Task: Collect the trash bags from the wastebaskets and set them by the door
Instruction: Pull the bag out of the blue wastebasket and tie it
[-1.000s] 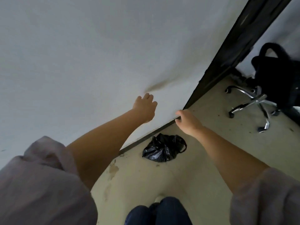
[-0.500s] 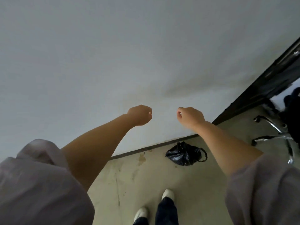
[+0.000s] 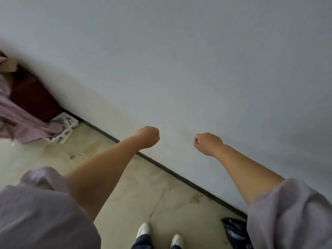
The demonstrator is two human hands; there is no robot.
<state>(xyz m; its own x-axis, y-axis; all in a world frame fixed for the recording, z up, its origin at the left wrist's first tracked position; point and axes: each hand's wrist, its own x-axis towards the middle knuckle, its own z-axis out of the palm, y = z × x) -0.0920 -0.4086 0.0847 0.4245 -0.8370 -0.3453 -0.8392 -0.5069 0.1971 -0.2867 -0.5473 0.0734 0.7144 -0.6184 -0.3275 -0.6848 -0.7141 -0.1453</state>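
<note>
Black trash bag [image 3: 233,232] half hidden behind right sleeve [image 3: 287,216].

A white slotted crate [image 3: 65,129] lies tipped beside lilac cloth [image 3: 21,121] against the wall [image 3: 197,60].

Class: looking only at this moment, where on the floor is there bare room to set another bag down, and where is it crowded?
Bare floor runs along the baseboard, from the white crate to the black trash bag. It is crowded at far left, where purple cloth drapes by the crate. Both the left hand and right hand hold nothing.
</note>
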